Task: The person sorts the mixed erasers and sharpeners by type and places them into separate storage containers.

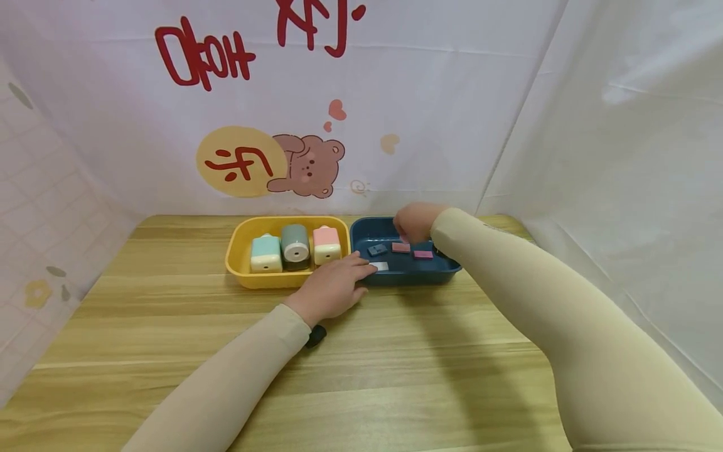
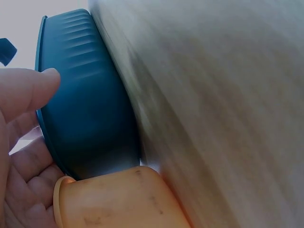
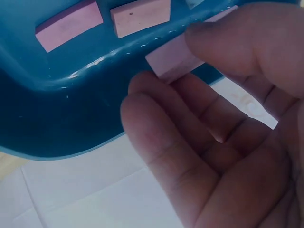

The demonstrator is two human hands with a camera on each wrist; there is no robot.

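My right hand (image 1: 419,221) is over the far side of the blue tray (image 1: 407,277). In the right wrist view it pinches a pale pink eraser (image 3: 172,59) between thumb and fingers, the block tilted. Below lie a peach-pink eraser (image 1: 401,248), a brighter pink eraser (image 1: 423,255), a grey-blue eraser (image 1: 377,250) and a white eraser (image 1: 381,266). My left hand (image 1: 333,287) rests where the two trays meet, fingers extended across the rims near the white eraser. In the left wrist view its thumb (image 2: 40,88) lies by the blue tray's outer wall.
A yellow tray (image 1: 234,270) stands against the blue one. Inside are blocky two-tone items with small holes, resembling pencil sharpeners: a mint one (image 1: 265,253), a grey one (image 1: 295,242) and a pink one (image 1: 326,243). A printed cloth (image 1: 440,125) hangs behind the wooden table (image 1: 367,389).
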